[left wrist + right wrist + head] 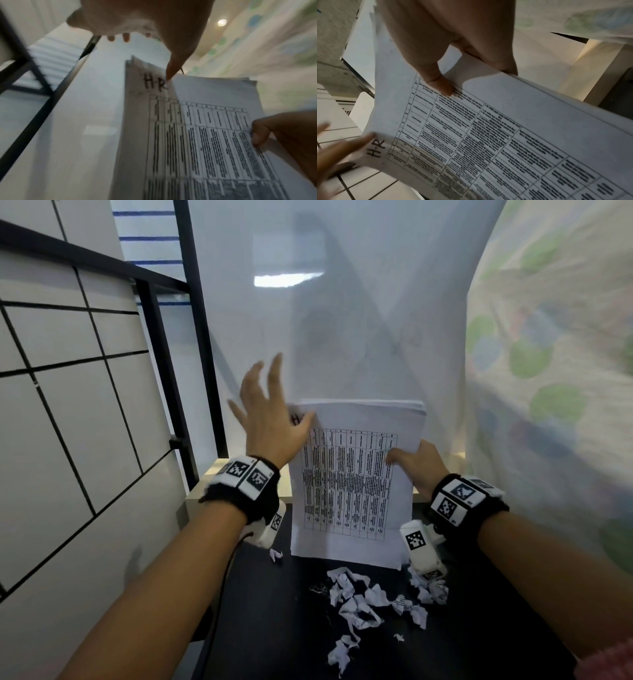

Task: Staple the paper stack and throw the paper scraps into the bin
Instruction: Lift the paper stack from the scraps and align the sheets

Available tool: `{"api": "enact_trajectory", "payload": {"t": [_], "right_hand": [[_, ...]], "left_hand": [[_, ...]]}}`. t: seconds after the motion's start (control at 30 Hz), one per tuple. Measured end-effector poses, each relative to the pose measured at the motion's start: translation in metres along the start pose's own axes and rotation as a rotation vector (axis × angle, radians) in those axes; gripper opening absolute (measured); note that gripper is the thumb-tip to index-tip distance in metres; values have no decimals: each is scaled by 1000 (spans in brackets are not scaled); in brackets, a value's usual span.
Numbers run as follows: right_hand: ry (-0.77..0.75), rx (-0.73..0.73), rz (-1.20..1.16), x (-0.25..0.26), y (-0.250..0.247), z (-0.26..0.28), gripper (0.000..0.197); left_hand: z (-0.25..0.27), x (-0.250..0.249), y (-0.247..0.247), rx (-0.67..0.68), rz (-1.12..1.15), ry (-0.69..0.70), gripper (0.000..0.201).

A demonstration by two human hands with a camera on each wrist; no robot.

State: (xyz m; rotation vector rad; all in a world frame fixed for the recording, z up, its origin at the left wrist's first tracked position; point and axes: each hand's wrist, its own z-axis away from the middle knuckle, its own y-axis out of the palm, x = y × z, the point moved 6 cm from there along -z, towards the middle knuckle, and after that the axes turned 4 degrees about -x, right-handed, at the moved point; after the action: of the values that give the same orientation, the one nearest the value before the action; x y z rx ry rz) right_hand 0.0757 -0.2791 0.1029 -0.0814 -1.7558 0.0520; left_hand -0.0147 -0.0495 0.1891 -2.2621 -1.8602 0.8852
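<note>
Littering dark table (pixel 479 645) below raised paper stack (pixel 352 484): paper scraps (pixel 359 604).

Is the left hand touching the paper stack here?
Touching. The left wrist view shows the left hand's thumb tip pressed on the paper stack by the handwritten "H-R".

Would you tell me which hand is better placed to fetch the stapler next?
Probably the left hand: its fingers are spread, only the thumb touching the paper stack. The right hand grips the stack's edge, holding it upright. No stapler shows.
</note>
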Motion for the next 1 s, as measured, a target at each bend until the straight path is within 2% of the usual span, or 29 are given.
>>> {"api": "enact_trajectory", "payload": {"t": [0.07,0.13,0.17,0.3,0.37,0.47,0.57,0.67,0.8,0.9,1.0], "right_hand": [[-19,-35,-22,2,-2,-1,19],[-49,-43,-15,8,-1,-2,12],[-63,-48,-11,11,0,-2,14],[-114,-88,-46,17,1,3,15],[-110,-90,-34,13,2,9,22],[-111,-60,31,3,8,18,27],[-145,-66,39,10,11,20,39],[-173,-87,2,16,9,19,36],[-88,-98,28,-6,7,17,28],[-66,-99,3,-11,8,15,22],[-51,-72,-34,-13,10,13,26]], "left_hand": [[14,27,15,121,388,-254,92],[34,36,39,377,632,-460,65],[40,35,44,430,658,-488,51],[36,20,39,294,708,-429,21],[42,14,39,272,728,-411,23],[60,14,46,261,692,-403,42],[56,18,48,228,705,-463,47],[46,22,46,212,693,-531,45],[66,32,51,295,629,-622,38],[75,34,53,317,687,-621,18],[77,33,56,326,695,-584,15]]}}
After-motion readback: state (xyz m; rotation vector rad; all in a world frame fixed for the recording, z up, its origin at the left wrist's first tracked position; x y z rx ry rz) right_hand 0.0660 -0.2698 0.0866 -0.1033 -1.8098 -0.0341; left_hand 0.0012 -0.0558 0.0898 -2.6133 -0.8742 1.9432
